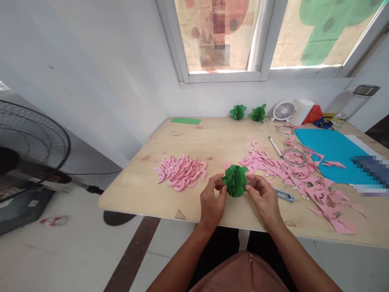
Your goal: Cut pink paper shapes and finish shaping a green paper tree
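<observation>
I hold a green folded-paper ball just above the near edge of the wooden table. My left hand pinches its left side with closed fingers. On the ball's right side my right hand grips it the same way. A neat pile of pink curved paper pieces lies to the left of my hands. Loose pink paper scraps are spread out to the right.
Two more green paper balls sit at the table's far edge near a small white fan. A blue sheet, wire rings, a pen, blue snips and a green paper strip lie on the table. A floor fan stands at left.
</observation>
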The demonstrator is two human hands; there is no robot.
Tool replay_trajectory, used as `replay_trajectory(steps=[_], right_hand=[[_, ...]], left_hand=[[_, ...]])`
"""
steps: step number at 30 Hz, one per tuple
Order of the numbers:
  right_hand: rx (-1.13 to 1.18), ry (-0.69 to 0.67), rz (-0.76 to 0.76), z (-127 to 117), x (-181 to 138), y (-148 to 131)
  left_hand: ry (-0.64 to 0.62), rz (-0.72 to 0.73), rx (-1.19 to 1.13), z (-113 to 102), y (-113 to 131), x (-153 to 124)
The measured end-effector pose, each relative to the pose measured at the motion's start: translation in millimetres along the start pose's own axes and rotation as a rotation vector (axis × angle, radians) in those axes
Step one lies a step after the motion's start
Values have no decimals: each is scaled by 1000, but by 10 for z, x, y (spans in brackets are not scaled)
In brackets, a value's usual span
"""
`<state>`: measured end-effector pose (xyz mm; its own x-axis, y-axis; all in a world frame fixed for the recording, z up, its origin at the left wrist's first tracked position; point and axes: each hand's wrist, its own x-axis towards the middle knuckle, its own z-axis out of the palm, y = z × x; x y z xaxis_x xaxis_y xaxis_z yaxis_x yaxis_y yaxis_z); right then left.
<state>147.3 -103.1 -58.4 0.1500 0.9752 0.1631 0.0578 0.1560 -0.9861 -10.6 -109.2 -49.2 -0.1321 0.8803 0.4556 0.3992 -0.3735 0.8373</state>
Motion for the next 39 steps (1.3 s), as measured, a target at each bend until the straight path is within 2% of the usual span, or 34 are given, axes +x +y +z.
replay_trajectory(steps=[8, 17, 24, 39], right_hand=[[-38, -18, 8, -17, 48, -31], [-233, 22, -20, -24, 34, -27], [-248, -37, -31, -12, 30, -61], [-339, 9, -86, -60, 22, 3]], left_hand=[[-16, 24, -83, 28, -72, 14], [-70, 11, -147, 24, -238, -46], [-78, -3, -196, 22, -289, -47], [3, 8, -81, -79, -316, -73]])
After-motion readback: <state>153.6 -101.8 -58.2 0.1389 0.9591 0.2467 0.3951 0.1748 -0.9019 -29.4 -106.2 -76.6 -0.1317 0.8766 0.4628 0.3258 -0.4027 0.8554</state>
